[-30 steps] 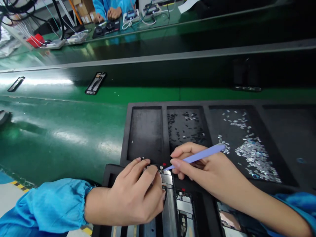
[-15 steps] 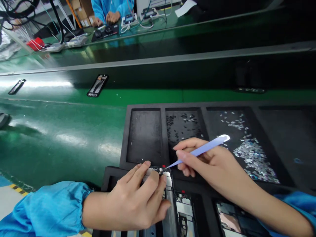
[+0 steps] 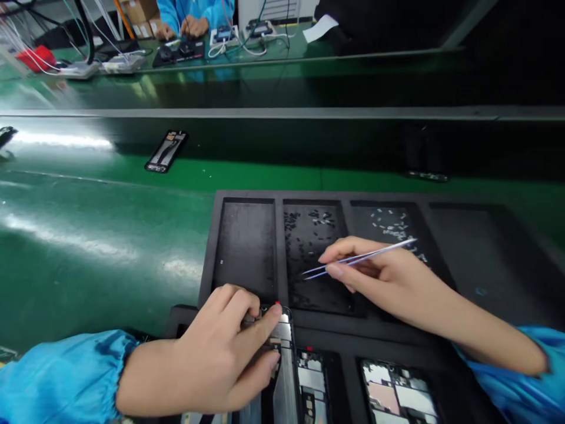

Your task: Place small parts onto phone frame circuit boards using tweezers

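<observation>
My left hand grips an opened phone by its upper part, the index finger stretched along the top end near a small red tab. Part of the phone is hidden beneath the hand. With my right hand I hold pale purple tweezers between thumb and fingers. Their tips are apart, over a compartment with many small dark pieces in the black parts tray. I cannot make out anything between the tips.
More opened phones lie in a black holder in front. Small silver pieces fill another compartment, partly behind my right hand. A phone frame lies beyond the green table. A co-worker's hands are at the far bench.
The tweezers have moved up and away from the phone's top end to the dark pieces, turning so both arms show. My left index finger has straightened onto the phone's top. The view has shifted slightly.
</observation>
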### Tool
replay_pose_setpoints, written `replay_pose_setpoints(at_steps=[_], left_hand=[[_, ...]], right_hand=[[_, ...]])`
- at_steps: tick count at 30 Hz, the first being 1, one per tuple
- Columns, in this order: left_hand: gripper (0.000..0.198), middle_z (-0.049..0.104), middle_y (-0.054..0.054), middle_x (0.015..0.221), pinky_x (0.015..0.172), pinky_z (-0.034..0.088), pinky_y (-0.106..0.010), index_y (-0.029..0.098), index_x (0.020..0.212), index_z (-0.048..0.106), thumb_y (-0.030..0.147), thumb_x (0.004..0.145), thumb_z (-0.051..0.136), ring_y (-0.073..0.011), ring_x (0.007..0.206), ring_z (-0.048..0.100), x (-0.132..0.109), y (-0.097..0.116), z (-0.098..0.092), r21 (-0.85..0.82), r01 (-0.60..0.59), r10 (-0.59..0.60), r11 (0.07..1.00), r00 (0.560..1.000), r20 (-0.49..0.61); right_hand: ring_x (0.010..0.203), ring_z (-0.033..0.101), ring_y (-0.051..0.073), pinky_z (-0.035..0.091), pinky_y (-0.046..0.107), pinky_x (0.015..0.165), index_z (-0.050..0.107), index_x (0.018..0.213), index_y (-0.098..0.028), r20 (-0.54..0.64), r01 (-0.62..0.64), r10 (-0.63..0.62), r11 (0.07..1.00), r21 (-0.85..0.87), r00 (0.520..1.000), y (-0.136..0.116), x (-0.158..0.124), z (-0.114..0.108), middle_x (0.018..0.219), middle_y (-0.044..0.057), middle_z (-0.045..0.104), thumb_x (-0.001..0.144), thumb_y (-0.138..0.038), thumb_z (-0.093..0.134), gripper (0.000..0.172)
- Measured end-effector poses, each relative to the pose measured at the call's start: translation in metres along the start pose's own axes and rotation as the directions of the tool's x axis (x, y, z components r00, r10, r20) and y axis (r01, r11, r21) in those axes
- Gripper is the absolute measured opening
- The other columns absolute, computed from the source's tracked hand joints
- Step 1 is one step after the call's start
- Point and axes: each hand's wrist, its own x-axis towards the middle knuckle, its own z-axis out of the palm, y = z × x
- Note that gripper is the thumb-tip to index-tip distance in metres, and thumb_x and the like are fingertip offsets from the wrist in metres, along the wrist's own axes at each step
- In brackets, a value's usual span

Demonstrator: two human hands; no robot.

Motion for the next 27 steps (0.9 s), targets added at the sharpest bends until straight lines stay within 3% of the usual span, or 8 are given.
replay_pose_setpoints(at_steps=[2,4,6,8,11,13,22,27], left_hand=[[0.039,0.058,-0.015,0.103,0.087,0.058,-0.049,0.004,0.129,0.066,0.024,0.097,0.057,-0.0292,0.101,0.056,-0.003,0.0,0.003,0.048,-0.034,0.038,0.998,0.997,-0.073],[0.034,0.06,-0.011,0.102,0.097,0.055,-0.051,0.008,0.122,0.071,0.024,0.094,0.062,-0.0294,0.104,0.057,-0.009,0.0,0.008,0.118,-0.136,0.156,0.984,0.97,-0.188],[0.03,0.063,-0.007,0.104,0.107,0.052,-0.046,0.011,0.119,0.074,0.022,0.094,0.063,-0.0263,0.108,0.059,-0.016,-0.003,0.011,0.148,-0.288,0.314,0.946,0.929,-0.198],[0.029,0.066,-0.005,0.114,0.114,0.05,-0.039,0.015,0.121,0.075,0.022,0.096,0.061,-0.0247,0.118,0.06,-0.021,-0.006,0.011,0.149,-0.451,0.463,0.88,0.885,-0.056],[0.031,0.067,-0.004,0.128,0.116,0.052,-0.038,0.018,0.126,0.074,0.024,0.099,0.059,-0.0273,0.13,0.057,-0.02,-0.011,0.005,0.142,-0.581,0.561,0.801,0.812,0.161],[0.031,0.067,-0.004,0.131,0.114,0.054,-0.04,0.018,0.125,0.074,0.024,0.099,0.058,-0.0286,0.131,0.058,-0.017,-0.013,0.001,0.145,-0.596,0.569,0.79,0.8,0.19],[0.029,0.068,-0.006,0.128,0.107,0.057,-0.04,0.018,0.119,0.076,0.029,0.101,0.056,-0.0295,0.126,0.061,-0.02,-0.013,0.011,0.148,-0.596,0.583,0.789,0.803,0.125],[0.029,0.07,-0.009,0.12,0.096,0.06,-0.04,0.017,0.112,0.077,0.037,0.095,0.066,-0.0293,0.113,0.066,-0.022,-0.01,0.01,0.209,-0.587,0.588,0.782,0.806,0.061]], right_hand=[[0.046,0.053,0.012,0.04,0.023,0.04,0.069,0.082,-0.021,-0.013,0.004,-0.003,1.0,0.028,1.0,0.007,0.001,0.001,0.061,0.0,0.061,0.093,-0.056,0.068,0.036],[0.049,0.056,0.013,0.043,0.023,0.043,0.069,0.08,-0.021,-0.045,0.064,-0.064,0.998,-0.007,0.997,0.011,0.0,0.004,0.064,0.001,0.064,0.094,-0.049,0.068,0.031],[0.057,0.063,0.014,0.048,0.024,0.05,0.072,0.082,-0.022,-0.059,0.136,-0.141,0.987,-0.088,0.988,0.012,0.0,0.007,0.071,0.002,0.069,0.095,-0.04,0.067,0.023],[0.066,0.069,0.016,0.053,0.025,0.058,0.074,0.087,-0.023,-0.051,0.182,-0.192,0.971,-0.156,0.98,0.012,-0.002,0.009,0.078,0.002,0.074,0.095,-0.033,0.067,0.015],[0.071,0.073,0.016,0.055,0.025,0.064,0.075,0.091,-0.024,-0.018,0.224,-0.233,0.951,-0.212,0.972,0.012,-0.003,0.011,0.083,0.001,0.078,0.096,-0.031,0.068,0.011],[0.071,0.073,0.017,0.055,0.025,0.062,0.075,0.092,-0.024,0.001,0.244,-0.251,0.94,-0.239,0.968,0.012,-0.003,0.011,0.083,0.001,0.078,0.097,-0.033,0.067,0.013],[0.066,0.073,0.016,0.056,0.026,0.059,0.076,0.088,-0.025,0.009,0.257,-0.261,0.942,-0.217,0.965,0.011,-0.002,0.013,0.08,0.0,0.078,0.098,-0.036,0.067,0.018],[0.053,0.068,0.014,0.056,0.022,0.049,0.077,0.093,-0.021,-0.079,0.094,-0.096,0.995,-0.031,0.992,0.001,-0.007,0.01,0.071,0.002,0.075,0.093,-0.042,0.072,0.021]])
